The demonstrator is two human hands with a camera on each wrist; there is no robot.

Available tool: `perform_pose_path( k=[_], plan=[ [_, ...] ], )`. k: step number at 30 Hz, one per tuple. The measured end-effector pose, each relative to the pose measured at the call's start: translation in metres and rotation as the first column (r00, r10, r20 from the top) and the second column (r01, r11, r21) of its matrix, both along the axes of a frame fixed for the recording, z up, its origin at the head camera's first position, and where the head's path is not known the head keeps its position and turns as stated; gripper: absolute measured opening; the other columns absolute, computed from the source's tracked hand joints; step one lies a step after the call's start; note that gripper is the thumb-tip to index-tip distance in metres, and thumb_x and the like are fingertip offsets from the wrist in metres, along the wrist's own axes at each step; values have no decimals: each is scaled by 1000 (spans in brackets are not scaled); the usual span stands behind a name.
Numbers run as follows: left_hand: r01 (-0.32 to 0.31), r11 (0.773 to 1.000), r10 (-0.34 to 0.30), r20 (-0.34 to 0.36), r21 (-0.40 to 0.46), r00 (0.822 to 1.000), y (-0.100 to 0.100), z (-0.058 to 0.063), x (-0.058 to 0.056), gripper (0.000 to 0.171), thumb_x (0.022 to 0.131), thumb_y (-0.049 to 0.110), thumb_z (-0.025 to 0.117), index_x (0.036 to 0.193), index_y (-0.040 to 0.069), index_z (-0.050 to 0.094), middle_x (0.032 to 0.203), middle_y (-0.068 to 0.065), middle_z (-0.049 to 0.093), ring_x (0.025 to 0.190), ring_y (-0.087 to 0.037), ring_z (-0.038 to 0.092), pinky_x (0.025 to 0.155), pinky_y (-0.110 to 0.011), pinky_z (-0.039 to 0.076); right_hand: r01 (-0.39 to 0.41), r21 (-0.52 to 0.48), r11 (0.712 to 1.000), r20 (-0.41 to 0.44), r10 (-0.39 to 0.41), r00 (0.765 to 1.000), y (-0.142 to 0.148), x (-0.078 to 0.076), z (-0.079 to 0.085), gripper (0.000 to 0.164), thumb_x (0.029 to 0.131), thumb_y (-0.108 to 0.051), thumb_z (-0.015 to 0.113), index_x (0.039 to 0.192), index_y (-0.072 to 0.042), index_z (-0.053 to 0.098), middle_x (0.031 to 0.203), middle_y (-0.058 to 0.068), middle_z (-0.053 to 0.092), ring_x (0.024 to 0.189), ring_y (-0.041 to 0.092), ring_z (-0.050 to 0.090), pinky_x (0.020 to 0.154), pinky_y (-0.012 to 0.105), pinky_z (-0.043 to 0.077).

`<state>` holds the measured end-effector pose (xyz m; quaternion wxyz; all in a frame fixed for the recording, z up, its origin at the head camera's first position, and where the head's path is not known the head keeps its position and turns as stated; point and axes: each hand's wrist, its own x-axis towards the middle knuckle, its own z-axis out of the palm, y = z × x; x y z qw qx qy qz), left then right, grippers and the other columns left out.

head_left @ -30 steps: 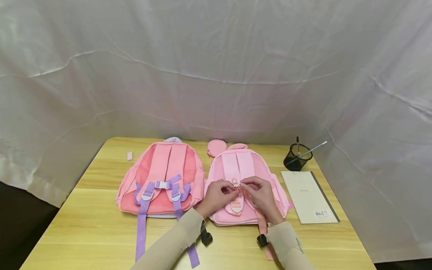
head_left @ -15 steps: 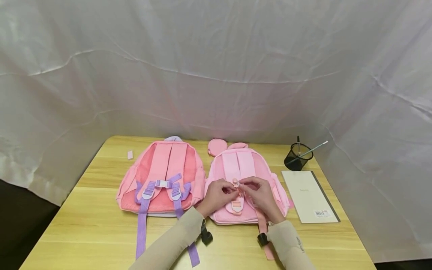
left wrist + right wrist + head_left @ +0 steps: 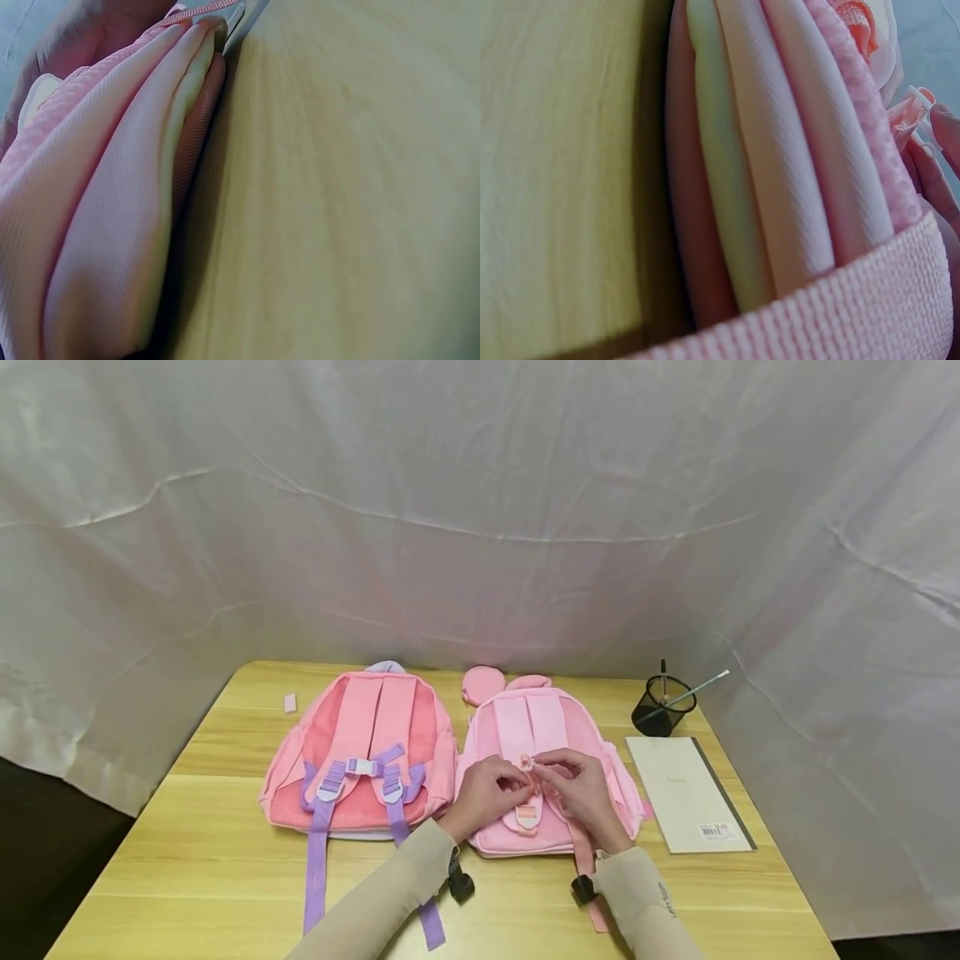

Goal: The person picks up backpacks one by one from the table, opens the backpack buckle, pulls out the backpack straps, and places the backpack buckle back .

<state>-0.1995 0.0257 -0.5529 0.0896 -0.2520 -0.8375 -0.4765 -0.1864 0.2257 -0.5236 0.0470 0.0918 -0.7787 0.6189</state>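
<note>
A light pink backpack (image 3: 585, 731) lies on the table with its shoulder straps facing up. Over its middle, my right hand (image 3: 587, 795) pinches a small white buckle (image 3: 921, 105) with coral webbing (image 3: 904, 120) threaded at it. My left hand (image 3: 487, 793) comes in from the left, thumb and forefinger pinching the coral webbing just below the buckle. Under the hands, a white strap adjuster (image 3: 527, 814) rests on the bag. One coral strap (image 3: 582, 852) runs down toward the near table edge by the right wrist. The left wrist view shows mostly the bag's side (image 3: 112, 210).
A coral-pink backpack (image 3: 352, 693) with purple straps (image 3: 317, 868) lies beside it on the left. A round pink pouch (image 3: 483, 685) sits behind. On the right are a notebook (image 3: 686, 793) and a black mesh pen holder (image 3: 651, 718). A small pink rectangle (image 3: 290, 702) lies far left.
The white buckle and coral webbing have shifted slightly between the fingertips. Both hands stay almost in place over the light pink backpack.
</note>
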Motion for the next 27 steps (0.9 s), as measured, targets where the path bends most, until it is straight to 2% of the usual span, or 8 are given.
perform_pose_path(
  k=[7, 11, 20, 27],
  plan=[
    [-1, 995, -12, 125, 100, 992, -1, 0, 3, 10, 92, 32, 78, 91, 24, 71, 77, 12, 65, 69, -1, 58, 63, -21, 51, 10, -19, 1000, 2, -9, 1000, -2, 1, 0, 20, 90, -19, 82, 105, -6, 79, 106, 9, 78, 96, 9, 74, 75, 19, 58],
    [0, 993, -17, 148, 116, 989, -1, -1, 3, 9, 92, 30, 78, 93, 24, 73, 77, 13, 66, 68, 0, 58, 64, -20, 51, 17, -11, 1000, 23, -17, 1000, -2, 1, -1, 21, 90, -22, 83, 104, -8, 79, 106, 9, 78, 96, 9, 73, 74, 18, 58],
    [-16, 999, 12, 98, 47, 995, -1, 4, 2, 7, 89, 27, 80, 87, 24, 75, 78, 13, 68, 70, 2, 56, 67, -19, 48, 23, -2, 1000, 46, -23, 999, -1, 1, 0, 19, 91, -18, 81, 106, -7, 79, 112, 13, 77, 92, 8, 71, 66, 17, 55],
    [-29, 1000, 28, 48, 10, 998, 1, 3, 2, 6, 85, 27, 83, 84, 24, 78, 78, 12, 66, 72, 2, 55, 68, -19, 46, 20, -7, 1000, 42, -19, 999, -2, 1, 6, 15, 91, -9, 79, 105, -2, 79, 111, 18, 76, 92, 4, 71, 70, 16, 56]
  ],
)
